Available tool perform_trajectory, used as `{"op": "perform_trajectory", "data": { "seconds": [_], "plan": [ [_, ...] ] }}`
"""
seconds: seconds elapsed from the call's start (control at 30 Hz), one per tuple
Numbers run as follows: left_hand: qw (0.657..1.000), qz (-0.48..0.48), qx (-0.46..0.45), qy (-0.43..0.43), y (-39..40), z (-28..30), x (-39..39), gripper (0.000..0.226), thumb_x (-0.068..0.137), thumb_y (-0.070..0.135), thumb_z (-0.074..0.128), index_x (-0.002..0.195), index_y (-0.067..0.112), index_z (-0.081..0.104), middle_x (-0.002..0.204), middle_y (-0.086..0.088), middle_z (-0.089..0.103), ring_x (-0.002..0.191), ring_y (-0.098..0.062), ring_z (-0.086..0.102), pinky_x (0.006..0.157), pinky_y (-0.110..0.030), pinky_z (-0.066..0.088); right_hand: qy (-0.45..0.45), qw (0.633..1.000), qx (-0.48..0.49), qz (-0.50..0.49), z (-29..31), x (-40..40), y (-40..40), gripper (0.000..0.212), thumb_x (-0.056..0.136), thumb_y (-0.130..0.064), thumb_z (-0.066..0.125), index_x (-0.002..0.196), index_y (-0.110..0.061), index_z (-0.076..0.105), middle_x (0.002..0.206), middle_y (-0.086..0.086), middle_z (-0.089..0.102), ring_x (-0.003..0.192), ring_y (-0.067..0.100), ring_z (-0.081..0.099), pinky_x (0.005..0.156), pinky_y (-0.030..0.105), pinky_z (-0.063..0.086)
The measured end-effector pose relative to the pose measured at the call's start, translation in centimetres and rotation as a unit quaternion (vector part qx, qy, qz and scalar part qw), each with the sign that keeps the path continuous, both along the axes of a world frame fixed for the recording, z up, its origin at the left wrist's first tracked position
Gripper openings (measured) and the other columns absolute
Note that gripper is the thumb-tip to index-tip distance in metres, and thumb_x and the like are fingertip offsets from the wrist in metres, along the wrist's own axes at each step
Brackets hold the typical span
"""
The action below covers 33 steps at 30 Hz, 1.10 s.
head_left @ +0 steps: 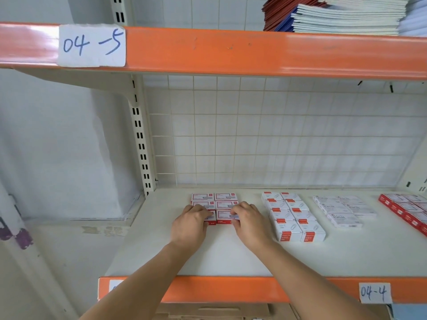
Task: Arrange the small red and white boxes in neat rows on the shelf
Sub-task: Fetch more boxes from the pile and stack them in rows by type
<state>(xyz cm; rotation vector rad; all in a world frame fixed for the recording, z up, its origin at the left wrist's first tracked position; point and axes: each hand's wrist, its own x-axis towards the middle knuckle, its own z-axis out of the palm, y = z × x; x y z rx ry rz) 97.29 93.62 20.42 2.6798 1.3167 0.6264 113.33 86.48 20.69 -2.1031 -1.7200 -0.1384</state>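
If I press unevenly now, the front pair of boxes [223, 218] could skew or slide back and knock the rows behind crooked; a hard shove might also push the whole block [215, 200] out of line with the neighbouring stack [292, 215]. My left hand [190, 224] and right hand [249, 221] sit close together, a little apart, each with curled fingers gripping one of the two front boxes. The boxes are small, white with red bands, lying flat in two columns near the back left of the shelf [231, 257]. The rows behind look square and tight; whether the front pair is flush I cannot tell, since my fingers cover it.
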Motion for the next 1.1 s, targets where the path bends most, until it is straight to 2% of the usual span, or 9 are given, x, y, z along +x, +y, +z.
{"op": "perform_trajectory", "data": {
  "seconds": [0.13,0.23,0.37,0.5,0.63,0.8,1.1],
  "plan": [
    [1.000,-0.004,0.002,-0.002,0.1,0.0,0.0,0.033,0.094,0.021,0.050,0.125,0.030,0.057,0.126,0.014,0.054,0.121,-0.011,0.042,0.088,-0.027,0.044,0.015,1.000,-0.001,0.001,-0.1,-0.2,0.1,0.027,0.094,-0.019,0.053,0.121,-0.019,0.056,0.124,-0.006,0.055,0.114,0.016,0.048,0.083,0.029,0.047],
    [1.000,-0.004,0.013,-0.004,0.0,0.0,0.1,0.034,0.092,0.026,0.052,0.126,0.030,0.055,0.126,0.013,0.055,0.121,-0.012,0.043,0.094,-0.025,0.037,0.021,1.000,-0.008,0.010,-0.1,-0.1,-0.3,0.033,0.094,-0.022,0.053,0.127,-0.021,0.052,0.129,-0.008,0.054,0.119,0.015,0.046,0.087,0.030,0.047],
    [0.999,-0.033,0.025,-0.020,-0.6,0.7,1.6,0.035,0.092,0.036,0.050,0.126,0.032,0.053,0.127,0.013,0.053,0.123,-0.013,0.042,0.100,-0.025,0.030,-0.023,1.000,0.009,0.004,0.9,0.7,-1.4,0.035,0.096,-0.028,0.049,0.131,-0.024,0.050,0.133,-0.009,0.051,0.122,0.015,0.045,0.088,0.030,0.043],
    [0.996,-0.083,0.021,-0.021,-2.1,2.0,5.0,0.038,0.093,0.048,0.045,0.126,0.031,0.054,0.130,0.012,0.052,0.127,-0.013,0.039,0.106,-0.029,0.026,-0.044,0.998,0.014,-0.042,2.3,3.3,-4.2,0.036,0.095,-0.030,0.048,0.130,-0.022,0.050,0.137,-0.007,0.049,0.125,0.017,0.043,0.096,0.031,0.040],
    [0.989,-0.146,0.013,-0.018,-4.8,3.0,9.6,0.044,0.094,0.053,0.038,0.128,0.029,0.053,0.133,0.010,0.051,0.128,-0.015,0.039,0.106,-0.031,0.028,-0.062,0.991,0.018,-0.116,3.1,7.5,-9.0,0.039,0.095,-0.036,0.045,0.132,-0.026,0.048,0.136,-0.011,0.049,0.127,0.012,0.040,0.097,0.027,0.037],
    [0.977,-0.215,0.005,0.001,-10.4,3.3,16.2,0.048,0.095,0.055,0.032,0.132,0.029,0.050,0.137,0.008,0.048,0.130,-0.016,0.036,0.108,-0.032,0.025,-0.068,0.975,-0.015,-0.211,3.0,13.7,-17.2,0.042,0.096,-0.039,0.043,0.136,-0.025,0.044,0.140,-0.008,0.046,0.128,0.014,0.039,0.102,0.029,0.034],
    [0.957,-0.291,-0.011,-0.003,-23.1,2.6,27.7,0.048,0.096,0.054,0.032,0.135,0.029,0.047,0.138,0.009,0.047,0.130,-0.014,0.035,0.107,-0.029,0.023,-0.055,0.947,-0.038,-0.313,2.1,24.1,-33.6,0.043,0.096,-0.037,0.043,0.137,-0.022,0.042,0.138,-0.004,0.049,0.126,0.018,0.042,0.099,0.031,0.039]
  ]
}}
